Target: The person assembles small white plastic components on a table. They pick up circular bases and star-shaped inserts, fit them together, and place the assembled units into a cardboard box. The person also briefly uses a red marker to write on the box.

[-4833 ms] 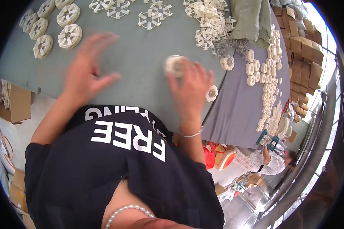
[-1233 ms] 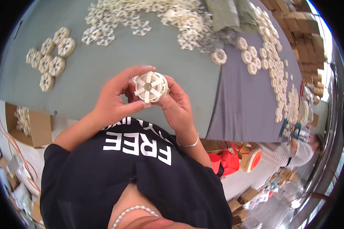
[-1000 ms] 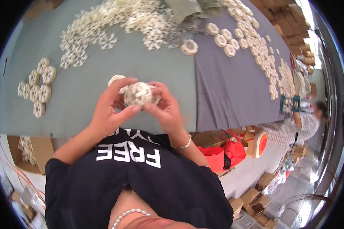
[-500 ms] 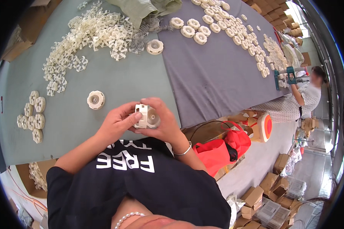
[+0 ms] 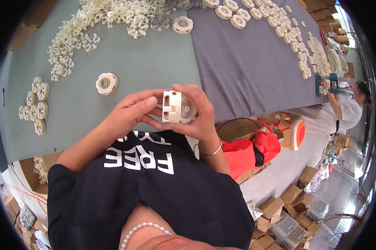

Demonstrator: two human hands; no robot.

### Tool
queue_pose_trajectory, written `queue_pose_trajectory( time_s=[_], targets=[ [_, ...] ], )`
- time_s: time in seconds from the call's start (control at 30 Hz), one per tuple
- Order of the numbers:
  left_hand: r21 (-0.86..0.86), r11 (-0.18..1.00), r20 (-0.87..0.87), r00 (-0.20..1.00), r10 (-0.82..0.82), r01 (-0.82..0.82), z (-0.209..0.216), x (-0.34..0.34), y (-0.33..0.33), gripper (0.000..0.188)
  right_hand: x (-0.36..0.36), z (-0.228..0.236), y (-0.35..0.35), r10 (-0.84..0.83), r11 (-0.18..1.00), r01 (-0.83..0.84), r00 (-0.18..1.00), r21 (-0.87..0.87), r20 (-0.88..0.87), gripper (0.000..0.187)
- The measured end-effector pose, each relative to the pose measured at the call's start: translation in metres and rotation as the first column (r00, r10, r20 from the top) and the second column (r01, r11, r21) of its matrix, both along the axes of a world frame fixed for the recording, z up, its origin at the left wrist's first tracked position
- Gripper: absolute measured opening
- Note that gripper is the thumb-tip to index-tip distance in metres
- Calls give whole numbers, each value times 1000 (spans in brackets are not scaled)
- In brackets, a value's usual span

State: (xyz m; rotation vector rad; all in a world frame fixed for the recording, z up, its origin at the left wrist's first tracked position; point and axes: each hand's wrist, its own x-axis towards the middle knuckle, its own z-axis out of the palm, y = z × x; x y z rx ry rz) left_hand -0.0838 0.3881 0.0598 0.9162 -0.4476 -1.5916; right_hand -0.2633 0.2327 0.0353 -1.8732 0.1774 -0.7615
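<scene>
A cream round plastic housing (image 5: 171, 109) stands on edge between my hands, its slotted rim facing left. My right hand (image 5: 203, 111) curls round its right side, beside a paler round inner face. From the left, my left hand (image 5: 134, 109) has its fingers against the housing's edge, while the thumb stands a little off it. Two similar round housings lie face up on the table: one (image 5: 107, 83) left of my hands, another (image 5: 182, 25) farther off. At the far left is a small group of slotted round housings (image 5: 42, 110).
The green-grey tabletop (image 5: 146, 62) bears a heap of white plastic clips (image 5: 108, 14) and grey springs (image 5: 165, 18). Many housings (image 5: 275, 21) sit on the grey cloth (image 5: 246, 71). Red bags (image 5: 242, 156) are at my right; a co-worker (image 5: 342, 106) is beside a green clamp-like device (image 5: 333, 83).
My hands and the housing have shifted slightly right. The left thumb has come off the housing, and more of its slotted rim shows. The whole view has tilted down toward me.
</scene>
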Motion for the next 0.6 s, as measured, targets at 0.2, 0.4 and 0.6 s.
queue_pose_trajectory(
  time_s=[0.2, 0.4, 0.6],
  targets=[
    [11, 998, -135, 989, -62, 64, -9, -3, 0, 51, -2, -5, 6, 235, 850, -219, 972, 479, 28, 86],
    [32, 999, -18, 999, 31, -31, -12, -7, -3, 46, 5, -13, 16, 257, 698, -239, 963, 675, 76, 88],
    [98, 994, 30, 999, 42, -44, -10, -1, -7, 51, 10, -5, 12, 177, 804, -90, 980, 588, -91, 80]
  ],
)
